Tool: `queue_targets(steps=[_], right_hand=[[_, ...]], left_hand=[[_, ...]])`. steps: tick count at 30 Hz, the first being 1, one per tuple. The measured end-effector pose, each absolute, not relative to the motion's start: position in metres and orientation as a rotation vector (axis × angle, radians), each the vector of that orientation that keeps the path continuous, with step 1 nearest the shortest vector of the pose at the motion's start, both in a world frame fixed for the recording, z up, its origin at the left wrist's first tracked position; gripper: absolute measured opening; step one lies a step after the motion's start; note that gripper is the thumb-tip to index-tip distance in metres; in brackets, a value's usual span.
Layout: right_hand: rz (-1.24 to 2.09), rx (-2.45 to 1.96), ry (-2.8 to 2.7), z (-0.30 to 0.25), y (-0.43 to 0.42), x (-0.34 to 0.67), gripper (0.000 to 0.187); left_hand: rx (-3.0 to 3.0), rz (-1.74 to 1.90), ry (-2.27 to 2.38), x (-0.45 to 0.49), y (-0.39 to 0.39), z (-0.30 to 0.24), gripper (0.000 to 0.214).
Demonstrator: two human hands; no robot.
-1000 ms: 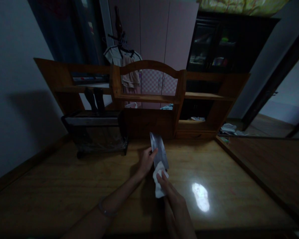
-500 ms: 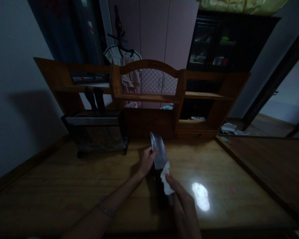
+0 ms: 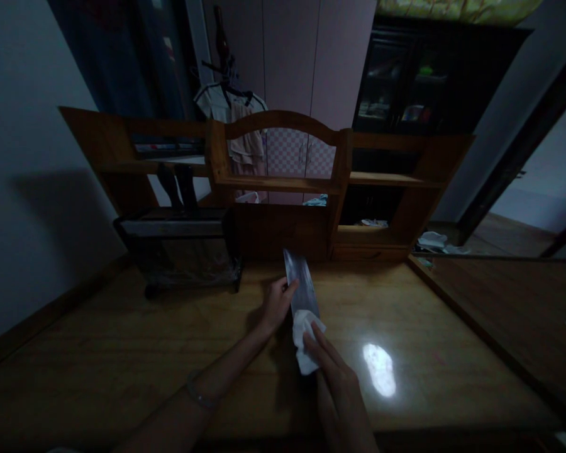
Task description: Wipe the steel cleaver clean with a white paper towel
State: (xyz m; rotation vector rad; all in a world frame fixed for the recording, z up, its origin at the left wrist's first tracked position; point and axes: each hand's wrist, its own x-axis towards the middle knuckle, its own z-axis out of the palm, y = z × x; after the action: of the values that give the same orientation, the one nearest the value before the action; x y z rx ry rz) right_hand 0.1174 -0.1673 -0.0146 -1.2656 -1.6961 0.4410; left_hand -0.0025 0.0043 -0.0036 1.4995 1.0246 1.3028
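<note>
A broad cleaver blade (image 3: 300,283) stands tilted over the wooden desk (image 3: 179,352), its tip pointing away from me. My left hand (image 3: 276,306) grips it along the left edge, fingers curled round the blade. My right hand (image 3: 337,377) presses a crumpled white cloth (image 3: 304,340) against the lower part of the blade, fingers closed on the cloth. The knife's handle is hidden behind the cloth and my hands. A thin bracelet circles my left wrist.
A wooden shelf unit (image 3: 283,182) rises at the desk's back. Left of it stands a dark rack (image 3: 179,245) holding two black knife handles. A bright light patch (image 3: 380,370) reflects off the desk to the right. A dark side table (image 3: 514,314) adjoins at right.
My right hand slid the cloth down and right off the blade half a second ago, and has now brought it back up onto the lower blade. The left hand stayed in place.
</note>
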Motion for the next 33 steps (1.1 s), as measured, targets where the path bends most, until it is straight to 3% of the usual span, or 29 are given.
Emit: queue_targets(steps=[21,33], right_hand=[[0.435,-1.229,-1.7,-0.008,-0.165,0.112,0.063],[0.294,-1.409,-1.531,0.001,-0.165,0.159,0.054]], left_hand=[[1.469,1.313,0.973,-0.001,0.0,0.003,0.041],[1.476,1.304,1.016,-0.003,0.003,-0.001,0.039]])
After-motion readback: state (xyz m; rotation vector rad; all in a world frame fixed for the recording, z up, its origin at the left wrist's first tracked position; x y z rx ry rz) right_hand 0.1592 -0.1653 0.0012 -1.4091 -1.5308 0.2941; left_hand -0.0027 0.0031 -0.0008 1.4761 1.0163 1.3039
